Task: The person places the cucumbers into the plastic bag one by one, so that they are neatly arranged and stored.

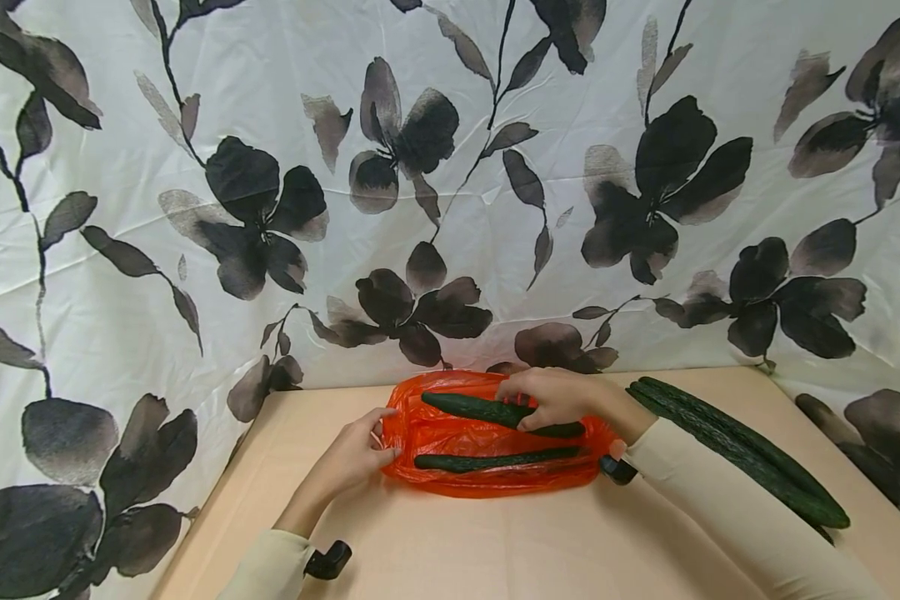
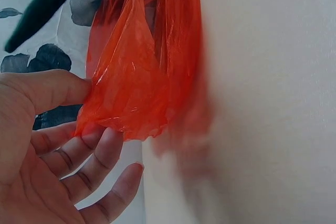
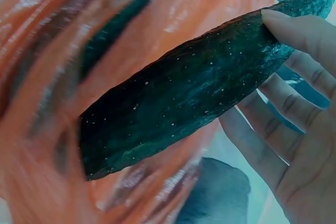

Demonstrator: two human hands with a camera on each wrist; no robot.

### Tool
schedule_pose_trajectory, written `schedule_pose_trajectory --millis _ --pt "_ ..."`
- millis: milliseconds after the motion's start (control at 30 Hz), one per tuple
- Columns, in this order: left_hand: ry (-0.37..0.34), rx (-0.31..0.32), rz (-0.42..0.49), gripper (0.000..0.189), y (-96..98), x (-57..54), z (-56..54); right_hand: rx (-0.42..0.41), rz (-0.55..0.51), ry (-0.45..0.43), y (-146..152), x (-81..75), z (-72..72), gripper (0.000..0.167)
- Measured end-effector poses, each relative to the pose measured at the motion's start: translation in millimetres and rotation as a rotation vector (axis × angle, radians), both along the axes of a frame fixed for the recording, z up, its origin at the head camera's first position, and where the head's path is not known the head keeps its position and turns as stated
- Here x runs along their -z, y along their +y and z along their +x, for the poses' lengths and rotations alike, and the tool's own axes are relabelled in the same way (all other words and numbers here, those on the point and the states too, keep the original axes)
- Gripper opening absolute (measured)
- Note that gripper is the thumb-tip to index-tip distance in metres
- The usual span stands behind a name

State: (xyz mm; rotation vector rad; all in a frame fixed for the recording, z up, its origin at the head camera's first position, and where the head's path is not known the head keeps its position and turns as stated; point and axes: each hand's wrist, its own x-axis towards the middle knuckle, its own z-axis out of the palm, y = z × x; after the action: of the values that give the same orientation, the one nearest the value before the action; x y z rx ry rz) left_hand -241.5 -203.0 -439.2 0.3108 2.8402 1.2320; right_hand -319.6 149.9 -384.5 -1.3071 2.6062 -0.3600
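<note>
Fingers of R hand (image 1: 558, 396) grip cucumber (image 1: 461, 406) btwn tips & thumb; L hand (image 1: 354, 450) pinches red bag (image 1: 495, 487).

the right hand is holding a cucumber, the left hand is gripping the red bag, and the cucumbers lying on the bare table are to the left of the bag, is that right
Not quite: the cucumbers lying on the bare table are to the right of the red bag, as the head view shows. The right hand holding a cucumber and the left hand gripping the bag are correct.
</note>
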Motion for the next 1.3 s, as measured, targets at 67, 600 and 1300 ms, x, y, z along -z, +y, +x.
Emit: schedule_pose_trajectory --millis 67,600,1300 --pt "0.000 0.000 0.000 0.060 0.4 0.0 -0.3 0.008 0.015 -0.011 -1 4.9 1.3 0.047" --pt "-0.009 0.011 0.010 0.061 -1.5 1.1 -0.6 0.007 0.128 0.012 -21 23.2 5.3 0.041" --pt "0.003 0.006 0.004 0.060 -0.3 2.6 2.2 0.039 0.222 -0.078 -21 39.0 3.6 0.047"
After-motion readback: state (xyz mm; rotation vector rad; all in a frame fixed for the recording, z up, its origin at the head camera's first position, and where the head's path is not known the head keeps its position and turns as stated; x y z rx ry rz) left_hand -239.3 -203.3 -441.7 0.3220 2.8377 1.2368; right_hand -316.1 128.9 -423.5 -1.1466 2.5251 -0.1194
